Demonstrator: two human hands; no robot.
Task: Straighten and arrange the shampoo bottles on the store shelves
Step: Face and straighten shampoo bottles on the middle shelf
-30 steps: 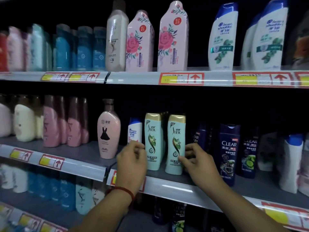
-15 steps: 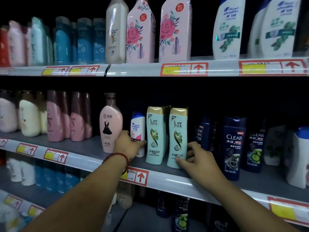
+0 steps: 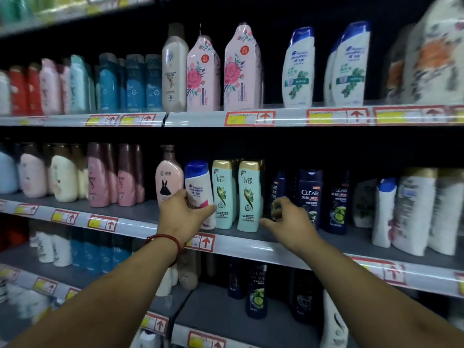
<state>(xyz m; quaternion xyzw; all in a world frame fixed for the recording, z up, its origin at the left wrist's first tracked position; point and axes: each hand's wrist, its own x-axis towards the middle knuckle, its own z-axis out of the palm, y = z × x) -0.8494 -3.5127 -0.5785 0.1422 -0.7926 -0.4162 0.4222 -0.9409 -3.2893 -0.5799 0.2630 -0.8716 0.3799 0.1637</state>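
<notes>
Step in hand: a small white Head & Shoulders bottle with a blue cap, on the middle shelf, between a pink bottle with a black dress motif and the left of two teal SLEK bottles. It is clasped low on the body by the left hand, fingers and thumb wrapped round it. A red cord is worn at that wrist. The bottle appears tilted, cap leaning left.

Right hand: fingers are curled at a recessed dark Clear bottle just right of the SLEK pair, thumb near the base of the right SLEK bottle. Whether anything is actually grasped cannot be told, as contact is hidden by fingers and blur.

Handling, as judged: the white bottle should be stood upright, its label turned squarely forward and its base brought into line with the SLEK fronts. The grip is best kept low so the cap is not swung against the close neighbours. The recessed Clear bottle should likely be drawn level with the front Clear bottle.

Legible: "head & shoulders" on the held bottle and on the larger bottles on the upper shelf; "SLEK"; "CLEAR" with Chinese characters beneath. Price tag below the left hand: red arrow, figures unreadable.
</notes>
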